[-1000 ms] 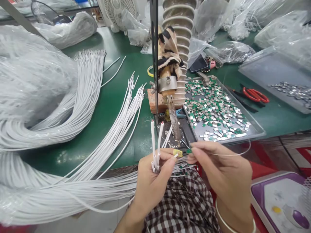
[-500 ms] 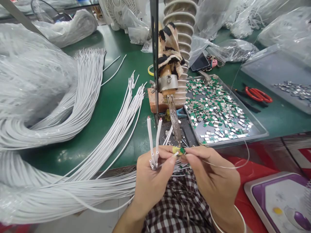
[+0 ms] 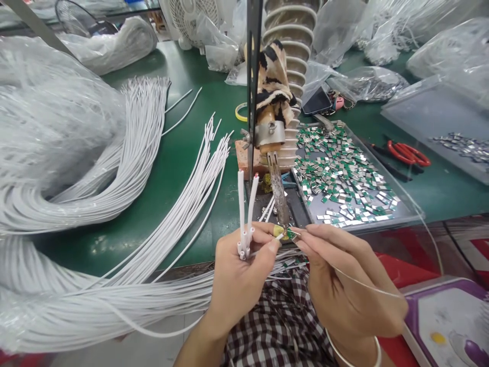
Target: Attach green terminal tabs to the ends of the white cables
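Note:
My left hand is closed around several white cables, their cut ends sticking up. Between its thumb and forefinger one thin white wire end points at a small green circuit board. Yellow tape wraps the forefinger's tip. The soldering iron, clamped on an upright stand, reaches down with its tip at the board. My right hand pinches thin solder wire close to the iron's tip; the wire trails across the hand. Fingers partly hide what supports the board.
A clear tray of small green boards with metal connectors stands right of the iron. Beyond it lie red-handled pliers. White cable bundles cover the left side. A ribbed hose rises behind the iron, with a brick at its base.
The green board and wire end have come up to the iron's tip. My right hand's fingers have straightened and shifted, with the solder wire now close to the tip. The view has moved slightly.

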`<control>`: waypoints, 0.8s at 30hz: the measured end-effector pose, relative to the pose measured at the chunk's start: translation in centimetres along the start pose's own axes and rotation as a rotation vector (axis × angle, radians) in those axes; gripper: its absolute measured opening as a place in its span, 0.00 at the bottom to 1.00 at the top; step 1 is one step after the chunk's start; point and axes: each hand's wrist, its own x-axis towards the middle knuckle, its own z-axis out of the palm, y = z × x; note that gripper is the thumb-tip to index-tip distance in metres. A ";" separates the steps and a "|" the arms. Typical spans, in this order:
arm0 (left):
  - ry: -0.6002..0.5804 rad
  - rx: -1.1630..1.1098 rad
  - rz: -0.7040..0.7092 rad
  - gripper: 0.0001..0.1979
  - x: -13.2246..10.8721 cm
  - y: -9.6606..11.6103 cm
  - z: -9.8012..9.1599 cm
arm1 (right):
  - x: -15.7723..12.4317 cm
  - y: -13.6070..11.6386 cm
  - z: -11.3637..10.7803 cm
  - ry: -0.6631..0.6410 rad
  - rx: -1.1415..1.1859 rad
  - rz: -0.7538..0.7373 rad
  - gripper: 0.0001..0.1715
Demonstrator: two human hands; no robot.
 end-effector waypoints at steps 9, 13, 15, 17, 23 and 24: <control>-0.038 -0.052 -0.004 0.09 -0.3 0.2 -0.4 | 0.3 -0.3 -0.4 -0.055 0.123 -0.017 0.24; -0.045 -0.039 -0.006 0.09 -0.4 0.1 -0.6 | 0.3 -0.4 -0.5 -0.056 0.130 -0.006 0.22; -0.039 -0.034 -0.009 0.09 -0.3 0.1 -0.6 | 0.3 -0.3 -0.3 -0.047 0.108 -0.020 0.20; -0.036 -0.034 -0.017 0.09 -0.2 0.1 -0.5 | 0.5 -0.2 0.0 -0.022 0.093 -0.040 0.17; -0.031 -0.043 0.000 0.10 0.1 0.3 -0.3 | 1.0 -0.3 0.3 0.004 0.107 -0.060 0.15; -0.031 -0.044 0.004 0.10 0.0 0.3 -0.4 | 1.0 -0.4 0.3 -0.005 0.109 -0.059 0.14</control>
